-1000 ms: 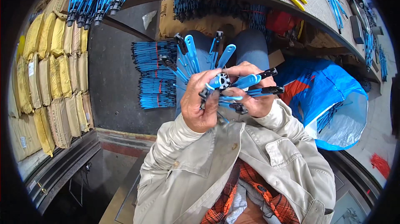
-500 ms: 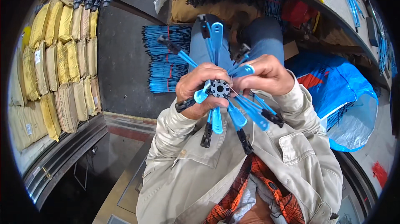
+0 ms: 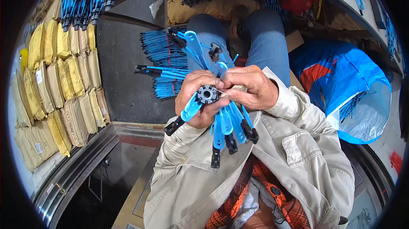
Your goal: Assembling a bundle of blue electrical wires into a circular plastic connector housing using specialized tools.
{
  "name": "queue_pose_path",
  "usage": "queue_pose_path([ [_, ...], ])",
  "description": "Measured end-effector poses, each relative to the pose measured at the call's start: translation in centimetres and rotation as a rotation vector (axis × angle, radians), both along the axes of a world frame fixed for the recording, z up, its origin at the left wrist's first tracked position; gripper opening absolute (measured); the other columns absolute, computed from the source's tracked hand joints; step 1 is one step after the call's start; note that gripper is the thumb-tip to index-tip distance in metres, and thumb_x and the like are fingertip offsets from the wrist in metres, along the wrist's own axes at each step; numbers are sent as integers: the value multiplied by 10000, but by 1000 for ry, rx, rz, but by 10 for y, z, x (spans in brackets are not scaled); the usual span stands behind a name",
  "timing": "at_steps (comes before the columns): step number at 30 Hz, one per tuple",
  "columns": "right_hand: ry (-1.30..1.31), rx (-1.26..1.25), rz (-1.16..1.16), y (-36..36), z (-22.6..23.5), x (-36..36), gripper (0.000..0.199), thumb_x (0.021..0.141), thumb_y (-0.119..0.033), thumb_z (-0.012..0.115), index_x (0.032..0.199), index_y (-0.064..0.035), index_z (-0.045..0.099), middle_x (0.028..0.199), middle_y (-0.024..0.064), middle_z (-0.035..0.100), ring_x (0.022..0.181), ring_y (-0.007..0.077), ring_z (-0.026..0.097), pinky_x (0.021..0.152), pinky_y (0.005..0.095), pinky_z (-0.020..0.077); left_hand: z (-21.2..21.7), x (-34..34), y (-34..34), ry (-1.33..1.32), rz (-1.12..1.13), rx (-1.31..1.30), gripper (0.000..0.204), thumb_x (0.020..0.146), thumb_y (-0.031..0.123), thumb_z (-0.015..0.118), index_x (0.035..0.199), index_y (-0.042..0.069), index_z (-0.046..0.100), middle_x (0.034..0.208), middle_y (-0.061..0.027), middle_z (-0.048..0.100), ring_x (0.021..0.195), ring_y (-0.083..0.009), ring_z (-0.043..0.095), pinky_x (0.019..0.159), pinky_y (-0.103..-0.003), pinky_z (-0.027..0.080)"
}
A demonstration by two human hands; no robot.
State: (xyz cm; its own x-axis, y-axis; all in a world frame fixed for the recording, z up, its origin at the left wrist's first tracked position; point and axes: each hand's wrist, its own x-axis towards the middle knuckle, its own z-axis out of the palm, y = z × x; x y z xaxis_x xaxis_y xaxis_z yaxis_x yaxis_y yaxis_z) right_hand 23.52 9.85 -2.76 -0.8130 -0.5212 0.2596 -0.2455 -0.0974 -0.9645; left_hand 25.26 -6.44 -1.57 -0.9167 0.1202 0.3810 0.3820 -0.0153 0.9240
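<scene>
My left hand [image 3: 192,87] is wrapped round a black notched hub [image 3: 207,94] with a hole in its middle. Blue flat plastic arms [image 3: 226,120] with black clip-like ends [image 3: 231,143] fan out from it on several sides. Close against the hub's right side, my right hand [image 3: 251,85] pinches a thin wire [image 3: 221,91] between thumb and forefinger. The wire runs from the fingertips to the hub's edge; where it enters is hidden by the fingers.
Banded bundles of blue rods [image 3: 164,48] lie on the dark surface ahead. Yellow and tan paper packages [image 3: 68,80] are stacked at left. At right stands an open blue woven bag [image 3: 341,69]. More blue pieces [image 3: 87,1] hang over the upper left edge.
Both hands and the hub have moved slightly left. The hub has turned, so its arms spread differently. My right hand has come closer to my left, still pinching the wire.
</scene>
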Motion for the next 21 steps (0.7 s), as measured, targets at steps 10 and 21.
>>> queue_pose_path([
  [10,60,60,-163,-5,7,7,143,786,-64,623,677,-11,547,622,49,515,484,159,395,456,260,326,6,6,-1,8,70,-151,290,696,149,718,885,2,555,818,-101,606,749,-226,553,722,-336,462],
  [21,-291,0,183,11,-6,-31,144,753,-50,659,653,-13,563,586,-2,474,500,84,334,449,207,286,0,-2,18,44,104,95,233,703,49,693,884,14,551,814,-104,616,689,-197,563,642,-280,470],
])
